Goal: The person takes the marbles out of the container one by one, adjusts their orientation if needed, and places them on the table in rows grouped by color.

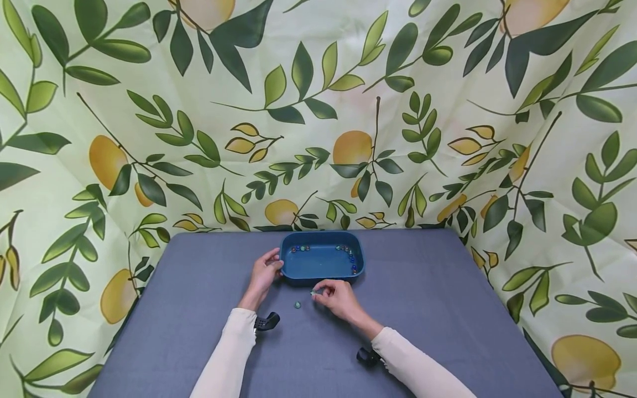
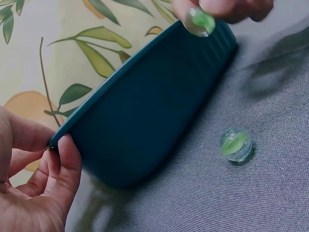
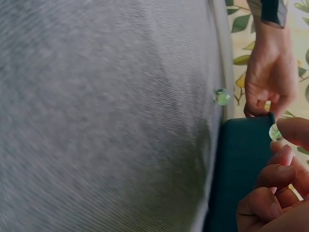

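Observation:
A blue plastic tub (image 1: 318, 281) stands on the table, with several dark and coloured marbles (image 1: 351, 258) along the inside of its walls. My left hand (image 1: 264, 275) grips the tub's left rim between thumb and fingers, as the left wrist view shows close up. Just in front of the tub, my right hand (image 1: 338, 299) pinches a clear marble with a green swirl (image 2: 200, 22) between thumb and fingertip. Another clear green-swirled marble (image 2: 236, 144) lies on the cloth in front of the tub, between the two hands, touched by neither.
Grey-blue cloth (image 1: 199, 298) covers the table. A leaf-and-fruit patterned curtain (image 1: 308, 138) hangs behind it and at both sides. Dark wrist devices (image 1: 267, 321) are worn at both cuffs.

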The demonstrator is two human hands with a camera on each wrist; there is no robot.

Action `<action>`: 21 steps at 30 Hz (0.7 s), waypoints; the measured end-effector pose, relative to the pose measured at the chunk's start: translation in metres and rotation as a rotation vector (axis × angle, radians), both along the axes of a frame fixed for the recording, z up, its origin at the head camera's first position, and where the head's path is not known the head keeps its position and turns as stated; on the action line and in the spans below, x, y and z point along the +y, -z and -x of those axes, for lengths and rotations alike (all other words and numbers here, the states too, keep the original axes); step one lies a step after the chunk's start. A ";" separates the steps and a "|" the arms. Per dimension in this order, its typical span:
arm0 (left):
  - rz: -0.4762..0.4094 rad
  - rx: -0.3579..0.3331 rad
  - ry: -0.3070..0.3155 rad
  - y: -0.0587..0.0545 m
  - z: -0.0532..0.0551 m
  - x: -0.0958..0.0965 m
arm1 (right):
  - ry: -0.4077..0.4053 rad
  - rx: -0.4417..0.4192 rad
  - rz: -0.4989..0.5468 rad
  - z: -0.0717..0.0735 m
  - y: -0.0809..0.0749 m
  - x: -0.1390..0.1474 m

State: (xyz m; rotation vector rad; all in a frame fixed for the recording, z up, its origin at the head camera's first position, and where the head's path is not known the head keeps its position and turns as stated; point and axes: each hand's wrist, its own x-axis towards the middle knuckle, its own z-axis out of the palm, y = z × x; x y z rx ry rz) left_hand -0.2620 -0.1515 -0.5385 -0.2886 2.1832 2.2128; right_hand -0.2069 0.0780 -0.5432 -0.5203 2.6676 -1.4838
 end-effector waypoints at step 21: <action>0.006 -0.025 0.005 -0.001 0.001 0.000 | -0.009 -0.026 -0.113 0.002 0.021 -0.005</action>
